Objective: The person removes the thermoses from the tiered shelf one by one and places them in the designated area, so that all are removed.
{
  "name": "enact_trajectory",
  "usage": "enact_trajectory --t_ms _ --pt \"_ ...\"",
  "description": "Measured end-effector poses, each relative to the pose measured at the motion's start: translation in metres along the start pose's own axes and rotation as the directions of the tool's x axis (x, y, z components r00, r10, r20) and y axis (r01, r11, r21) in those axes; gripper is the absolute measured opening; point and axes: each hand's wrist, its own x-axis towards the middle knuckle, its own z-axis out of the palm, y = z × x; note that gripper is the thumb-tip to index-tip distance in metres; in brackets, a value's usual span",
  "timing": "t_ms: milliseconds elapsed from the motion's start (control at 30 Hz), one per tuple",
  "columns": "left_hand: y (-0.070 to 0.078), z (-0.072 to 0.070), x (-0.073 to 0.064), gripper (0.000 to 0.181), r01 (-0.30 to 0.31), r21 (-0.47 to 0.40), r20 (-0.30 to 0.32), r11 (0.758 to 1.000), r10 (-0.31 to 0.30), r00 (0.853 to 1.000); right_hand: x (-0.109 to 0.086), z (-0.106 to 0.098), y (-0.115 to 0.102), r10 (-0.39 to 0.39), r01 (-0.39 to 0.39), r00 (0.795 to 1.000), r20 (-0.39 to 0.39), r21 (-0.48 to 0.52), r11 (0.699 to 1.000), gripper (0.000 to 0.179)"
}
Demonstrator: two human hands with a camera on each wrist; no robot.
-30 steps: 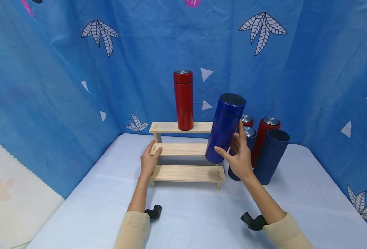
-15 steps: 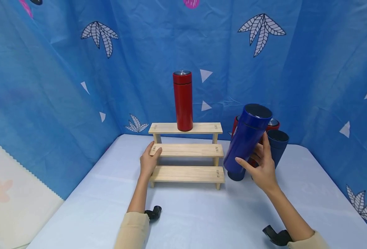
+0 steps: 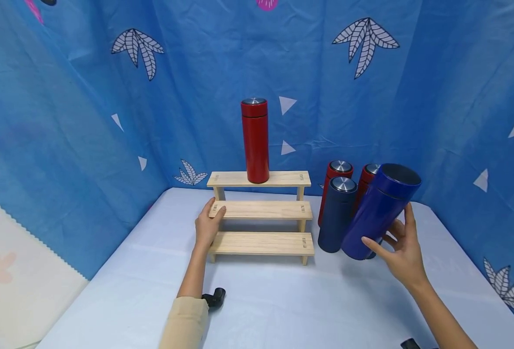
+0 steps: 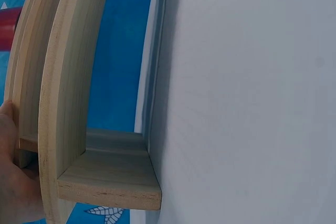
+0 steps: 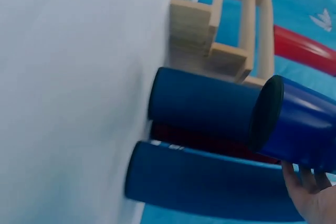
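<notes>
My right hand (image 3: 403, 257) grips a glossy blue thermos bottle (image 3: 381, 212), tilted with its dark top leaning right, above the table. The right wrist view shows its dark base and the fingers around its side. My left hand (image 3: 208, 225) holds the left end of the middle tier of a three-tier wooden rack (image 3: 261, 210). On the rack's top tier a red thermos bottle (image 3: 255, 140) with a silver lid stands upright. Behind the held bottle stand a dark blue thermos bottle (image 3: 336, 215) and two red ones; another dark blue bottle (image 5: 205, 182) is mostly hidden in the head view.
A white cloth covers the table (image 3: 283, 300). Close behind the rack hangs a blue patterned curtain (image 3: 204, 97), which also runs along both sides. A pale cloth (image 3: 12, 271) lies at the left.
My right hand has carried the blue thermos bottle right and downward, away from the rack and over to the standing bottles. The left hand stays on the rack.
</notes>
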Motion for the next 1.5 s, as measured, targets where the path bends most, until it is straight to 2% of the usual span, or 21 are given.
enact_trajectory --t_ms 200,533,733,867,1067,1500 --pt "0.0 0.002 0.001 0.068 -0.006 -0.003 0.008 1.0 0.006 1.0 -0.01 -0.013 0.014 0.01 -0.01 0.999 0.051 0.001 1.0 0.12" --pt "0.001 0.003 0.002 0.066 -0.016 -0.003 0.007 1.0 0.016 1.0 -0.026 -0.031 0.043 0.085 -0.085 0.985 0.149 -0.004 0.996 0.12" --pt "0.0 0.001 0.003 0.067 -0.017 0.0 -0.004 1.0 0.017 1.0 -0.029 -0.037 0.053 0.089 -0.096 0.975 0.205 0.025 0.995 0.119" --pt "0.0 0.001 0.002 0.067 -0.015 -0.003 -0.004 1.0 0.015 1.0 -0.033 -0.039 0.06 0.073 -0.094 0.969 0.235 0.079 0.992 0.118" --pt "0.001 0.0 0.001 0.067 -0.019 -0.007 0.001 1.0 0.019 1.0 -0.037 -0.04 0.068 0.017 -0.06 0.966 0.257 0.16 0.985 0.116" --pt "-0.002 0.0 0.002 0.07 -0.023 -0.005 -0.002 1.0 0.023 1.0 -0.04 -0.042 0.081 0.035 -0.086 0.963 0.267 0.184 0.979 0.114"
